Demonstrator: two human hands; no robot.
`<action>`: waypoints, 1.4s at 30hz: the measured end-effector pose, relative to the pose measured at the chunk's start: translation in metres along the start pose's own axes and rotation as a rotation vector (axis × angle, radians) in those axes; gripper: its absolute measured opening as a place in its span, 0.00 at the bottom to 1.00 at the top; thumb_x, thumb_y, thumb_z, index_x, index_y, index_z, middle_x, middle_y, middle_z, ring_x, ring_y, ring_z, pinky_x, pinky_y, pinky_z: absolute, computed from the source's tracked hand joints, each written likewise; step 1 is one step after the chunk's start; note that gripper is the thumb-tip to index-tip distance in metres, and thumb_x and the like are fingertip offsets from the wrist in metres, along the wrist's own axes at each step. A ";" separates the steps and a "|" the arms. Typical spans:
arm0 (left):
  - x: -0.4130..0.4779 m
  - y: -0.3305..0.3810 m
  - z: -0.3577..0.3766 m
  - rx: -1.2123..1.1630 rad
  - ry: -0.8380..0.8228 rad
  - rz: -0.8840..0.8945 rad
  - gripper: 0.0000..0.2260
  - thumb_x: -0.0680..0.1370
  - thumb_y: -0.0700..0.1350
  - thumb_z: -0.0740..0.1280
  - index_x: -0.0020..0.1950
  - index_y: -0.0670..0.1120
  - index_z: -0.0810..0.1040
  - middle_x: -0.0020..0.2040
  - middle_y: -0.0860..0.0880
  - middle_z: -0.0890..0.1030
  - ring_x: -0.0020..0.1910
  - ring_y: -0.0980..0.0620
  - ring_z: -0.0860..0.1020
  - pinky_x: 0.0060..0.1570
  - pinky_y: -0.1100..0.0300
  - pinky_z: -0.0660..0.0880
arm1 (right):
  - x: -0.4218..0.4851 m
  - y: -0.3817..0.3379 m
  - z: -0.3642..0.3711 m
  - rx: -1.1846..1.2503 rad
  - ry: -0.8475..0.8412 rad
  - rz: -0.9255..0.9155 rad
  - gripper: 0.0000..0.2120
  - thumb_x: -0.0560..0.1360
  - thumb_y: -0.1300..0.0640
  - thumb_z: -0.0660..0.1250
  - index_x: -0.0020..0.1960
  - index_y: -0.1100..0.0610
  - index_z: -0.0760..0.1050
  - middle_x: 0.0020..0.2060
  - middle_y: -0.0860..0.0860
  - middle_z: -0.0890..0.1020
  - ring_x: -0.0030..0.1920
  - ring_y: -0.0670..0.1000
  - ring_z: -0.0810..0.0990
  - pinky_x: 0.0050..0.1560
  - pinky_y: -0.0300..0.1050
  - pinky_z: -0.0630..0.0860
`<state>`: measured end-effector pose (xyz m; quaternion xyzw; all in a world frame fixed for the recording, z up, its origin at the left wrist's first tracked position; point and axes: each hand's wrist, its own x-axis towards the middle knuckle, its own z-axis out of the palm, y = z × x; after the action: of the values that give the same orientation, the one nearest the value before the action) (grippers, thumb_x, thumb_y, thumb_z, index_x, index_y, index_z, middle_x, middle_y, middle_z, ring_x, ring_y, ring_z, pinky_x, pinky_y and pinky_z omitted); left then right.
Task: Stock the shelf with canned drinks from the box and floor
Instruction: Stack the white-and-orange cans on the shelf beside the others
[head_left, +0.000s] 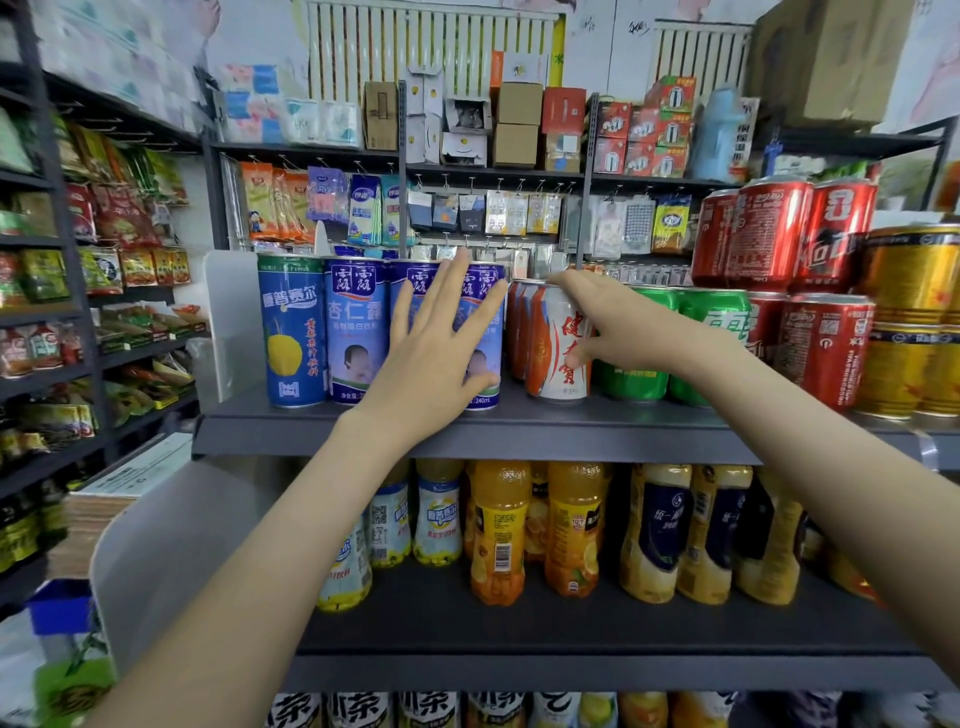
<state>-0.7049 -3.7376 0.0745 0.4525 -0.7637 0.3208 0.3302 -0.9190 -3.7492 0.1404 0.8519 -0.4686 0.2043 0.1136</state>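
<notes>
On the grey top shelf stands a row of tall blue cans. My left hand lies flat against the front of two of them, fingers spread, holding nothing. To their right stands an orange-and-white can at the front of a short line of the same cans. My right hand wraps its top and right side with thumb and fingers. Green cans stand just right of it, partly hidden by my right hand.
Red cans are stacked two high at the right, with gold cans beyond. Orange and yellow drink bottles fill the shelf below. A white divider closes the left end. Snack racks line the left wall.
</notes>
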 end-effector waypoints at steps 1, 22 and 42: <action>0.000 0.002 0.000 -0.004 -0.002 -0.005 0.37 0.75 0.49 0.68 0.78 0.51 0.49 0.78 0.41 0.43 0.76 0.44 0.42 0.70 0.47 0.35 | 0.000 -0.001 0.001 0.003 0.001 0.005 0.43 0.68 0.59 0.75 0.75 0.56 0.54 0.72 0.52 0.63 0.71 0.52 0.60 0.69 0.47 0.60; -0.210 0.125 0.004 -0.320 0.007 -0.310 0.17 0.77 0.43 0.60 0.62 0.37 0.74 0.58 0.41 0.79 0.59 0.49 0.72 0.60 0.60 0.67 | -0.182 -0.092 0.160 0.437 0.114 -0.300 0.20 0.78 0.54 0.59 0.68 0.58 0.68 0.60 0.52 0.74 0.63 0.47 0.70 0.64 0.34 0.64; -0.777 0.384 0.094 -0.275 -0.846 -1.691 0.22 0.73 0.53 0.54 0.63 0.46 0.73 0.53 0.43 0.81 0.41 0.41 0.82 0.30 0.53 0.77 | -0.586 -0.181 0.619 0.605 -1.039 -0.187 0.21 0.72 0.62 0.64 0.65 0.62 0.73 0.59 0.60 0.77 0.58 0.60 0.78 0.59 0.42 0.68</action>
<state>-0.7824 -3.2914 -0.6705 0.8903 -0.2709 -0.3068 0.1995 -0.8962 -3.4502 -0.6772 0.8721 -0.3073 -0.1250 -0.3597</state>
